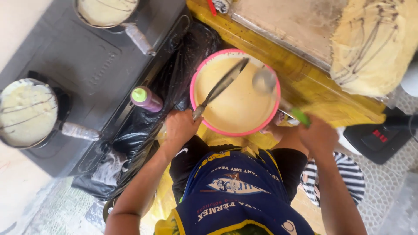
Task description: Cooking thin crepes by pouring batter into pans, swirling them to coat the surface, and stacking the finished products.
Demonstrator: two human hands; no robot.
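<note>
Yellow table (278, 65) under pink-rimmed bowl (235, 130) of smooth, pale creamy batter (239, 104).

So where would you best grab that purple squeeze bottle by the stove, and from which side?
Grip the purple bottle around its body, just below the green cap. It stands free on the black plastic between the stove and the pink bowl, so the left hand, the nearest one, could probably come from the person's side, though it now holds a blade.

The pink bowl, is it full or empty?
Nearly full: pale batter fills the pink bowl almost to its rim, with a knife lying across it.
</note>
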